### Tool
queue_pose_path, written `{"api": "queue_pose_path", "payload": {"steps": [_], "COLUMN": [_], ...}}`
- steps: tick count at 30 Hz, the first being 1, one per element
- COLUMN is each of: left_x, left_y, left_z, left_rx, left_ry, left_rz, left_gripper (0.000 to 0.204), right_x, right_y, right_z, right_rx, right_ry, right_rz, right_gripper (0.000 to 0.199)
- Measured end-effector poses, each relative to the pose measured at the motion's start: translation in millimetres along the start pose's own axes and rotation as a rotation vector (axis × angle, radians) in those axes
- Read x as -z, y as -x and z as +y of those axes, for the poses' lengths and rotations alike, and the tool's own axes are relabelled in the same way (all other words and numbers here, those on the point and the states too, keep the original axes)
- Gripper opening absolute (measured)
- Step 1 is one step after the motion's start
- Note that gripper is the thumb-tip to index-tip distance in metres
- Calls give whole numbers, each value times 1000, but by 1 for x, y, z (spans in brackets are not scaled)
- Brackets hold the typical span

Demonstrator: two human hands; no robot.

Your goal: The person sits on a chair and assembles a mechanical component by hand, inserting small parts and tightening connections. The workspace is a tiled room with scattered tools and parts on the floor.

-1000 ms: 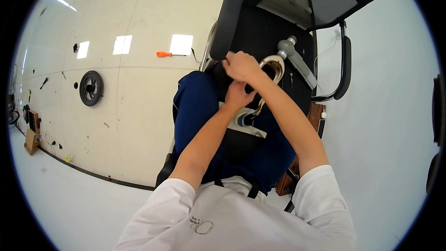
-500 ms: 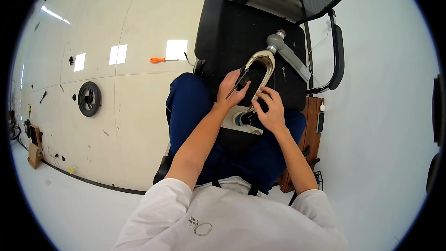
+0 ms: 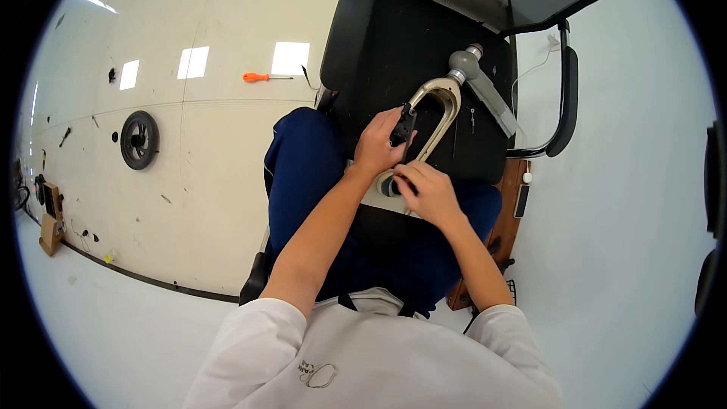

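A pale metal wheel fork (image 3: 447, 92) with two curved legs lies on the black chair seat, joined to a grey tube with a round collar (image 3: 463, 65). My left hand (image 3: 376, 144) is closed around a small black part (image 3: 404, 126) beside the fork's left leg; its exact kind does not show. At the lower end of the fork's right leg, my right hand (image 3: 429, 191) is closed with thumb and fingers drawn together. Whatever is between those fingertips is hidden.
The chair seat (image 3: 413, 26) stands before me, with a small screw-like piece (image 3: 472, 121) on it. An orange-handled screwdriver (image 3: 256, 77) and a black-tyred wheel (image 3: 139, 140) lie on the floor to the left. A wooden box (image 3: 509, 212) is at the right.
My right hand has moved down and left, and its fingers have come together. The black part in my left hand has turned more upright. The whole view has shifted slightly.
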State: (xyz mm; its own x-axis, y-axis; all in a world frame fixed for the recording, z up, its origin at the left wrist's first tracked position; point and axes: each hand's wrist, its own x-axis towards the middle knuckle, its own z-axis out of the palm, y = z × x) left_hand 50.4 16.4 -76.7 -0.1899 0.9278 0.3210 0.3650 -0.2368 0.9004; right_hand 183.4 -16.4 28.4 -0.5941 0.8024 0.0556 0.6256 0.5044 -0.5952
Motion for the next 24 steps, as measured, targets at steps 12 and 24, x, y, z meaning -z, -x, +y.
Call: {"api": "queue_pose_path", "payload": {"steps": [12,24], "left_x": [1,0], "left_y": [-3,-4], "left_z": [-1,1], "left_rx": [1,-7], "left_ry": [64,33], "left_rz": [41,58], "left_gripper": [50,49], "right_x": [53,87], "right_y": [-4,-103], "right_z": [31,136], "right_rx": [-231,-490], "right_ry": [-255,-585], "right_rz": [-198,101], "right_gripper": [29,27]}}
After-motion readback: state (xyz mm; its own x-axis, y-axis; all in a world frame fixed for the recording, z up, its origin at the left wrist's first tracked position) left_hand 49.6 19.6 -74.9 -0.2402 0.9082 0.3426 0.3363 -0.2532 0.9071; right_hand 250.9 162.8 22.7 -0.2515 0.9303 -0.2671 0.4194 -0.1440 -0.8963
